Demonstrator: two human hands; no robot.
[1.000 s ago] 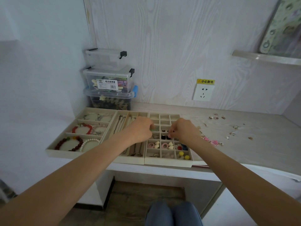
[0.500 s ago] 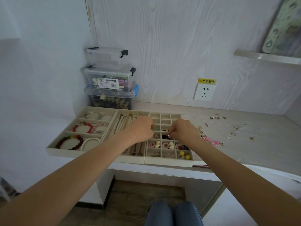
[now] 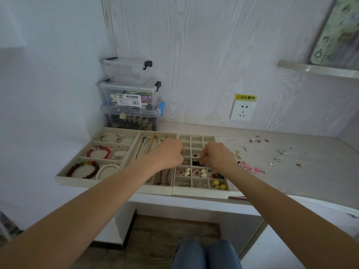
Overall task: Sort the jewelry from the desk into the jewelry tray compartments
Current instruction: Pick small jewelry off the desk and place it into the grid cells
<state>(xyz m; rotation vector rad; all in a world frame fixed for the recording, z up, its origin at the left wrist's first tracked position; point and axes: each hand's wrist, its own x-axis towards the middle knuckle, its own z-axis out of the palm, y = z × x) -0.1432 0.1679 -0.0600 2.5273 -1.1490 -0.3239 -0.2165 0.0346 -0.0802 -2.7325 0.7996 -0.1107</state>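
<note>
Beige jewelry tray (image 3: 202, 193), small grid cells holding earrings. I see both hands, left hand (image 3: 171, 154) and right hand (image 3: 217, 156), curled over it, possibly pinching something tiny; can't tell. Pale woodgrain desk (image 3: 291, 171), white walls.

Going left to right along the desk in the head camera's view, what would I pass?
Bracelet tray → necklace tray → left hand → small-compartment tray → right hand → pink flower piece → loose earrings on the desk.

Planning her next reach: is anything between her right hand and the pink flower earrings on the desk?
Nothing visible. The right hand is over the tray; the pink flower earrings lie just right of it on bare desk.
</note>
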